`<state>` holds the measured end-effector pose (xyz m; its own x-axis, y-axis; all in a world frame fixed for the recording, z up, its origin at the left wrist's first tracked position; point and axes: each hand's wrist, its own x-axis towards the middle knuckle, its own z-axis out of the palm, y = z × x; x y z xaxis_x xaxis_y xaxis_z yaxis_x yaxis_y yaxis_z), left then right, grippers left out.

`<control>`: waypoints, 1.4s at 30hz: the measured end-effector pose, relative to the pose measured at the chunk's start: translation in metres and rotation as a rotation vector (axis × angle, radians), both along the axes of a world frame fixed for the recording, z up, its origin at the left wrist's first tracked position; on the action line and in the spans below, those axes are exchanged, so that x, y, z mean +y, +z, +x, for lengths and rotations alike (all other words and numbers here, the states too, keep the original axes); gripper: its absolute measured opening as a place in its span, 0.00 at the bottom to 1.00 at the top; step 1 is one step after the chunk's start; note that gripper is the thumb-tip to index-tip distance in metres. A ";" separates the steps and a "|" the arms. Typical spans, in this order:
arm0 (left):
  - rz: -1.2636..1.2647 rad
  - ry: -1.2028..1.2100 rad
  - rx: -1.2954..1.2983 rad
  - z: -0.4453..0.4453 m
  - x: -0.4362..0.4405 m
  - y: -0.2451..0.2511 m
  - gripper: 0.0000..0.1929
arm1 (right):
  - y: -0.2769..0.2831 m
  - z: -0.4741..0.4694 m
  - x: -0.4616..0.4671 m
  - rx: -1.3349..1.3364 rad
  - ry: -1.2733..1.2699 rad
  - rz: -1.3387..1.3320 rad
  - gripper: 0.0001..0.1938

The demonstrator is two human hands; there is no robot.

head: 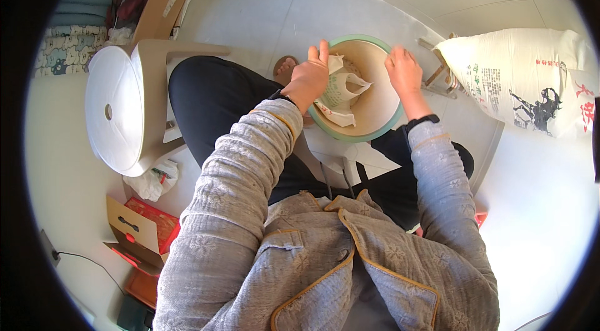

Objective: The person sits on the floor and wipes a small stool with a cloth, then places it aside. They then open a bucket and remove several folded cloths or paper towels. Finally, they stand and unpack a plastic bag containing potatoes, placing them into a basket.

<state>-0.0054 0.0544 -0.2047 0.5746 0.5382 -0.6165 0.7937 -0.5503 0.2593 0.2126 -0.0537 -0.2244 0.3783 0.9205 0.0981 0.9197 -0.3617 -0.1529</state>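
Observation:
A round bucket with a green rim stands on the floor between my knees. Inside it, at the left, lies a crumpled white woven bag with green and red print, its mouth partly gaping. My left hand is at the bucket's left rim beside the bag's edge, two fingers raised; whether it grips anything is hidden. At the right rim is my right hand, slightly blurred, fingers curled; its grip cannot be made out.
A large printed white sack lies at right by a wooden frame. At left stand a pale plastic stool, a plastic bag and a red gift box. A cardboard box sits at upper left.

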 end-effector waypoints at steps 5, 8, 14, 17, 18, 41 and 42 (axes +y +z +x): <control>0.039 0.013 -0.004 0.000 -0.001 -0.007 0.49 | 0.000 0.005 0.006 0.083 0.082 0.056 0.08; 0.107 -0.004 0.024 0.001 -0.005 -0.009 0.45 | -0.001 0.006 -0.028 0.169 -0.106 -0.054 0.10; 0.065 0.059 -0.010 0.002 -0.005 -0.008 0.46 | -0.002 -0.039 -0.112 0.347 -0.439 -0.120 0.12; 0.067 0.074 -0.024 0.003 -0.005 -0.008 0.45 | -0.001 -0.053 -0.126 0.468 -0.489 -0.122 0.11; 0.067 0.077 -0.030 0.003 -0.007 -0.012 0.46 | -0.005 -0.050 -0.128 0.442 -0.463 -0.114 0.11; -0.046 0.129 -0.024 -0.009 0.000 -0.021 0.43 | -0.006 0.005 -0.125 0.537 -0.249 0.077 0.14; -0.041 0.103 -0.016 -0.006 -0.001 -0.018 0.43 | -0.009 0.008 -0.126 0.542 -0.292 0.045 0.13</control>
